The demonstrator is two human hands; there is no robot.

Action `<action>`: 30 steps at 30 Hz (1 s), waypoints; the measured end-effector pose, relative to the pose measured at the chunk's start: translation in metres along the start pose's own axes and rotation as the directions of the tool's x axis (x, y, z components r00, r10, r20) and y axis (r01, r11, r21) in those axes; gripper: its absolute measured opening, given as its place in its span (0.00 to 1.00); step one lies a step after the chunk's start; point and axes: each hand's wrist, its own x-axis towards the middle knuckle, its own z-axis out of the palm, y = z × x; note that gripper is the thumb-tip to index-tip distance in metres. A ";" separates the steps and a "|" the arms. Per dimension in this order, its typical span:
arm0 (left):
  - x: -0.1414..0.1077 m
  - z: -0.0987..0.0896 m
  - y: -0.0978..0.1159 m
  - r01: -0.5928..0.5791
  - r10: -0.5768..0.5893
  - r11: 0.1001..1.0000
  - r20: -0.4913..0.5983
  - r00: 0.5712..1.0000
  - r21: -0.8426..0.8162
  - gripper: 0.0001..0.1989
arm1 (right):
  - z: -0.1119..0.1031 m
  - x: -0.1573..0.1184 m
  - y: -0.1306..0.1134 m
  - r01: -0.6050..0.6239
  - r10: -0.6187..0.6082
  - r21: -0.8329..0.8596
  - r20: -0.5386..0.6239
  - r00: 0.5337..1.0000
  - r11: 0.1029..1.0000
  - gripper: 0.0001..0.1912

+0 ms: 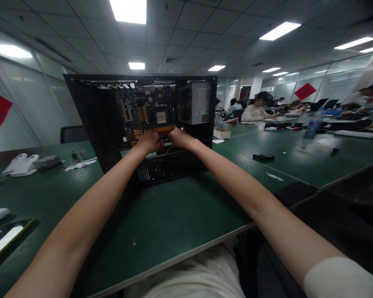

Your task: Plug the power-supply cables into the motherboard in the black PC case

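Note:
An open black computer case [87, 107] stands on the green table [161, 223], its side panel off. Inside I see the motherboard [143, 111] and a grey power supply [195, 102] at the upper right. My left hand [149, 141] and my right hand [179, 138] are both reached into the case. Together they grip a thin red-and-yellow strip, probably a memory stick [163, 129], at the board's lower edge. Red cables show just beneath my hands.
White and grey items [21, 163] lie at the far left, and a flat device [3, 238] sits near the left table edge. A small black part [262, 156] and a cardboard box [222, 133] lie to the right. Several people sit at tables behind.

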 end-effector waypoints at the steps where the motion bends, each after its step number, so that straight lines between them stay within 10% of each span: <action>1: -0.003 -0.001 0.000 -0.017 0.017 1.000 -0.006 1.000 -0.003 0.17 | -0.002 -0.002 0.001 -0.002 0.002 0.002 -0.020 1.000 1.000 0.19; 9: -0.042 -0.015 0.011 -0.037 0.027 0.991 -0.081 0.996 -0.128 0.23 | -0.005 -0.044 0.029 -0.004 0.004 0.001 -0.157 0.988 1.000 0.26; 17: -0.071 -0.003 0.030 -0.107 0.114 0.992 -0.120 0.986 0.064 0.37 | 0.001 -0.108 0.061 0.268 -0.308 -0.410 -0.033 0.951 0.872 0.24; 30: -0.036 0.014 -0.029 0.015 -0.103 0.921 -0.206 0.973 -0.390 0.32 | 0.014 -0.092 0.037 0.192 -0.243 -0.410 -0.077 0.967 0.892 0.24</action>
